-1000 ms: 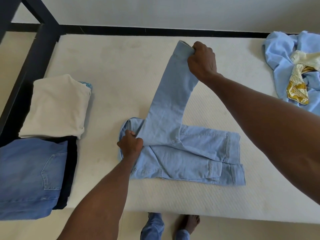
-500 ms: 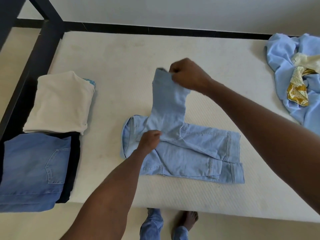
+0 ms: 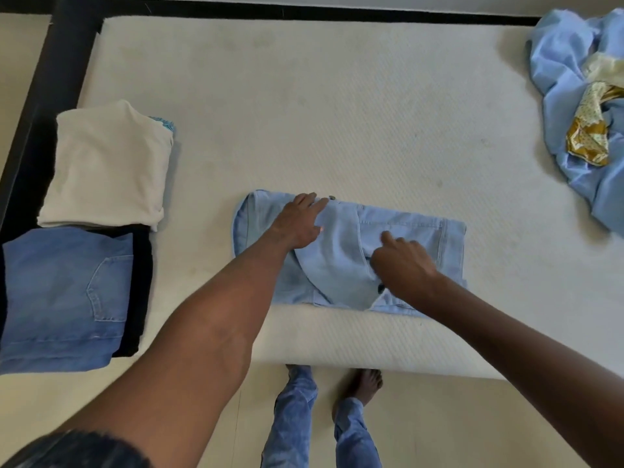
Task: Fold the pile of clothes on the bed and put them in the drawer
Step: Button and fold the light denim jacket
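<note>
Head camera looks steeply down, close over the mattress (image 3: 337, 113).

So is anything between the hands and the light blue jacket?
Nothing visible. The left hand lies flat on the jacket, and the right hand rests on its middle. The drawer isn't in view.

Home bedroom: bare white mattress (image 3: 337, 113) on black bed frame (image 3: 64, 55), folded jeans (image 3: 64, 298), crumpled blue laundry (image 3: 567, 62).
</note>
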`<action>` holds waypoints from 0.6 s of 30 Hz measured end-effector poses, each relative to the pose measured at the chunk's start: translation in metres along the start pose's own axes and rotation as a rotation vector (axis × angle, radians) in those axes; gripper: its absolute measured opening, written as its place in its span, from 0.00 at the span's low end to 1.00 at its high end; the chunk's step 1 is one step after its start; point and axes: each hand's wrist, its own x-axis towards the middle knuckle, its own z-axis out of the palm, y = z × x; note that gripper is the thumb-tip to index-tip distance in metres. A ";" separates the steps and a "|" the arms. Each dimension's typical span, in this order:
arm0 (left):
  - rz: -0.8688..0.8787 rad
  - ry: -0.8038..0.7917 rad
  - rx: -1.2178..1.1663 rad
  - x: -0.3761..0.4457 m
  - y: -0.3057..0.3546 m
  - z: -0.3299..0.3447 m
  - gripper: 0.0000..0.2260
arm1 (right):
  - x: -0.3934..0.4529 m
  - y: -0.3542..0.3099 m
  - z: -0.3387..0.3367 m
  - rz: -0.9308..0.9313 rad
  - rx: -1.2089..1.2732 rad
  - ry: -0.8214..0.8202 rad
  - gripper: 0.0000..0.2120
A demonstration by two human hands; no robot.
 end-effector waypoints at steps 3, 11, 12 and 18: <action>-0.075 -0.090 0.083 -0.009 0.002 0.011 0.36 | -0.015 0.030 0.011 0.237 0.190 0.146 0.08; 0.086 0.304 0.191 -0.021 0.015 0.025 0.23 | -0.033 0.051 0.064 0.907 1.651 0.488 0.15; 0.191 0.378 0.222 -0.011 0.020 0.024 0.21 | -0.033 0.046 0.072 0.982 1.676 0.540 0.15; 0.408 -0.077 0.540 0.029 0.055 0.003 0.25 | -0.032 0.031 0.114 1.077 1.928 0.300 0.06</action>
